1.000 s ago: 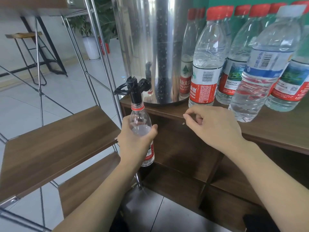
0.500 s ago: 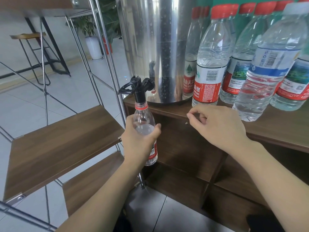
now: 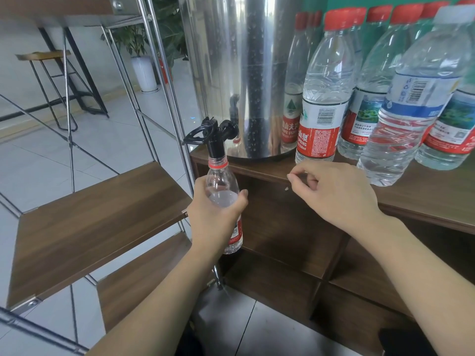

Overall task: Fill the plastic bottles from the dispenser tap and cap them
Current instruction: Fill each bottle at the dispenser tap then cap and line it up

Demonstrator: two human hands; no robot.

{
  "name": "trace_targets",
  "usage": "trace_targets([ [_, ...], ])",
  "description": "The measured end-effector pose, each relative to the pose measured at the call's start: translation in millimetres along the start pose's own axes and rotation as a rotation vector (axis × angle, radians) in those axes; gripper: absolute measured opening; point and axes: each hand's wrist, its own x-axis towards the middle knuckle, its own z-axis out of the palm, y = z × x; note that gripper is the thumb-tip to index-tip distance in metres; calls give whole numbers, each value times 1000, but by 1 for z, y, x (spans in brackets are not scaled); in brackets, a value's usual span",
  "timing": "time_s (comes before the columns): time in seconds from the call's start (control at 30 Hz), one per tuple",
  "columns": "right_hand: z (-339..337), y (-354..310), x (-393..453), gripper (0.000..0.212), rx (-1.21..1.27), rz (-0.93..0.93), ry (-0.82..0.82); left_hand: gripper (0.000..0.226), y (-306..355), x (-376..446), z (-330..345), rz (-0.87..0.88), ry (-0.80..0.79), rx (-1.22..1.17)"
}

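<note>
Under the tap [image 3: 214, 140], the left hand [image 3: 213, 217] grips a bottle [image 3: 222, 191]. Right of the tap, the right hand [image 3: 334, 194] curls loosely, thumb and forefinger nearly meeting; held cap uncertain.

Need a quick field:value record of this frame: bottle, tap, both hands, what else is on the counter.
bottle: small, uncapped, mouth under the tap spout, water level near the shoulder
tap: black, on the steel dispenser
left hand: grips the bottle's body
right hand: rests at the counter edge, fingers curled; cannot tell if it holds anything
counter: row of capped bottles right of the dispenser
</note>
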Motion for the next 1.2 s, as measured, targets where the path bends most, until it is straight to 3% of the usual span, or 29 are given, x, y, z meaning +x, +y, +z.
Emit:
trace_targets([
  [1.2,1,-2,0,22,-12,7,9,62,2,1,-9,17,-33,-3],
])
